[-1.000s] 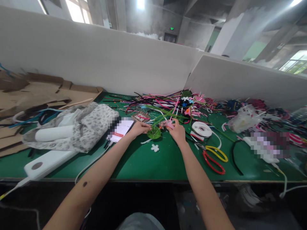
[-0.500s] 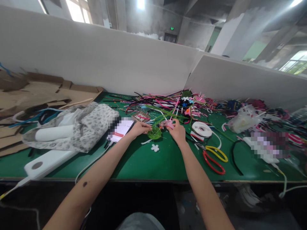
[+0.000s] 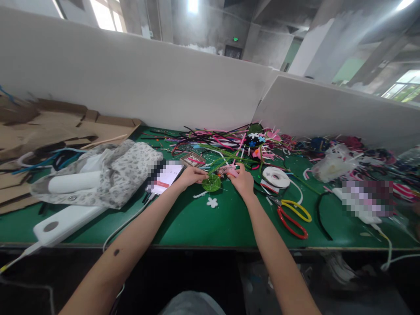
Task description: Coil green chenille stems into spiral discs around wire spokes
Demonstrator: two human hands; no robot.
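Note:
Near the table's middle, my left hand (image 3: pixel 193 176) pinches the left edge of a round green coiled piece (image 3: pixel 211 183). My right hand (image 3: pixel 242 178) is closed around a pink tool (image 3: pixel 232 169), whose tip reaches toward the green piece's upper right. Long green stems (image 3: pixel 229 158) run from the green piece up and to the right. Just below it a white flower shape (image 3: pixel 212 202) lies flat on the green tabletop, beside a short white strip (image 3: pixel 200 194).
Scissors (image 3: pixel 292 214) with red and yellow handles and a white tape roll (image 3: pixel 276 177) lie right of my hands. A phone (image 3: pixel 166 176) and a patterned cloth bag (image 3: pixel 131 170) are on the left. Colourful fuzzy stems (image 3: pixel 213 136) are piled behind.
The pink tool and the green stems have shifted very slightly. Both hands stay in nearly the same place.

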